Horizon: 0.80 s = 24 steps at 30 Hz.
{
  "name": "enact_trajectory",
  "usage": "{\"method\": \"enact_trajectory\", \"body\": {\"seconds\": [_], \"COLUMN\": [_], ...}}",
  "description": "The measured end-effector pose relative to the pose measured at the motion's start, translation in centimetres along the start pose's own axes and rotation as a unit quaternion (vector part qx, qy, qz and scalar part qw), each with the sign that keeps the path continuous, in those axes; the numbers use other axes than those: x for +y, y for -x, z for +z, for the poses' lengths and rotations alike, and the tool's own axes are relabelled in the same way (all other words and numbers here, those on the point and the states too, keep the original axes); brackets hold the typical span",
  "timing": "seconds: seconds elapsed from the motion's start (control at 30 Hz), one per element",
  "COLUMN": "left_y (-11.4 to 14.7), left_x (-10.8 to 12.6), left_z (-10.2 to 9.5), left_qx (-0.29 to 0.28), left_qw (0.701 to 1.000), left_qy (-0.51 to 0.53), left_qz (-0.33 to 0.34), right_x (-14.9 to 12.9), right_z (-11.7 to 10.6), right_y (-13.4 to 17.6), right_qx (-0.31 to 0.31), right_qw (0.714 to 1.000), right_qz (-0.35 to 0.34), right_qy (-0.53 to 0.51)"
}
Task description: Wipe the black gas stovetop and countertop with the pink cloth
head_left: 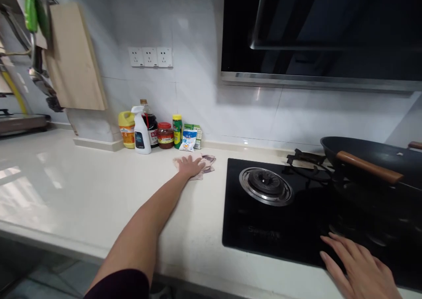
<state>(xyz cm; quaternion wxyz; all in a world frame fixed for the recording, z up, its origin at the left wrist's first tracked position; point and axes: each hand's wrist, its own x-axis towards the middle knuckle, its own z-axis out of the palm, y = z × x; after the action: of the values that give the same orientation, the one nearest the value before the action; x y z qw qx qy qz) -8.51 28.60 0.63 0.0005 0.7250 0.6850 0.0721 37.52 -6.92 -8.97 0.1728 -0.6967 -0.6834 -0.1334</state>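
Observation:
My left hand (191,167) lies flat on a pale pink cloth (208,162) with a dark pattern at one edge. It presses the cloth against the white countertop (132,193), left of the black gas stove (283,228). The fingers are spread, not closed round the cloth. At the lower right, my right hand (359,264) is open and empty over the stove's front edge, fingers stretched out. Whether it touches the glass I cannot tell.
Against the wall stand a white spray bottle (141,134), a yellow jug (127,129), a red-lidded jar (165,136), a green container (177,132) and a white-blue packet (188,140). A wok (372,151) sits on the right burner. A range hood (316,35) overhangs the stove.

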Motion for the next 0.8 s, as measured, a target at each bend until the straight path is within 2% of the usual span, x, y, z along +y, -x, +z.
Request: {"method": "enact_trajectory", "body": {"seconds": [0.1,0.2,0.27,0.37,0.5,0.8], "left_y": [-1.3,-1.5,-0.9,1.2,6.9,25.0], "left_x": [4.5,8.2,9.8,10.4,9.4,6.2], "left_z": [0.8,1.6,1.9,1.9,1.1,-0.7], "left_qx": [-0.002,0.000,0.001,0.001,0.003,0.014], "left_qw": [0.999,0.995,0.993,0.991,0.988,0.979], "left_qy": [0.011,0.021,0.027,0.033,0.036,0.047], "left_qz": [0.047,0.095,0.117,0.133,0.153,0.200], "right_x": [-0.3,-0.7,-1.0,-1.6,-2.7,-3.7], "right_z": [0.1,0.0,-0.3,-0.9,-1.7,-3.4], "right_y": [-0.1,-0.3,-0.5,-0.7,-0.7,-0.7], "right_qx": [0.024,0.037,0.039,0.044,0.044,0.014], "right_qw": [1.000,0.999,0.999,0.999,0.999,0.999], "right_qz": [0.012,0.009,0.010,0.019,0.029,0.046], "right_qy": [0.013,0.023,0.021,0.011,0.003,0.011]}}
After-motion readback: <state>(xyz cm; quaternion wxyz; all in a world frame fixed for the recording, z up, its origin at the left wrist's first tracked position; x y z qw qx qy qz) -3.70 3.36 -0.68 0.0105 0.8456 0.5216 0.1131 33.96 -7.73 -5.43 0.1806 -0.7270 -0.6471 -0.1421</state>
